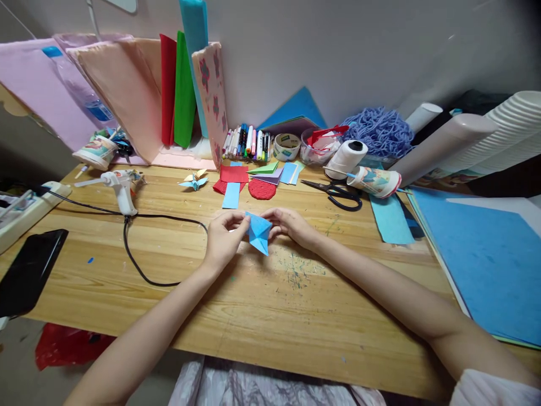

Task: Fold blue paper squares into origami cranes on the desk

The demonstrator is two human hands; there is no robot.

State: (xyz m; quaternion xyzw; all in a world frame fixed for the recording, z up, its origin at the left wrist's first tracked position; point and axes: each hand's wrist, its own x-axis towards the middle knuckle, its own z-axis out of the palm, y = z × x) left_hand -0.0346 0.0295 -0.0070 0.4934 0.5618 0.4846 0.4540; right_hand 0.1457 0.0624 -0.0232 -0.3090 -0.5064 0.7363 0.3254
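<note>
Left hand (pixel 223 241): pinched on creased, angular blue paper (pixel 259 230), 9 o'clock side | Right hand (pixel 295 227): half-curled, 3 o'clock edge, grip unclear | Worktop (pixel 270 321): grained wood

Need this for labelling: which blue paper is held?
The small folded piece between left hand and right hand; the large blue sheet and others are unheld.

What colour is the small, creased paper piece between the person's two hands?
Blue: the small, folded, angular paper piece shows best in the head view.
</note>
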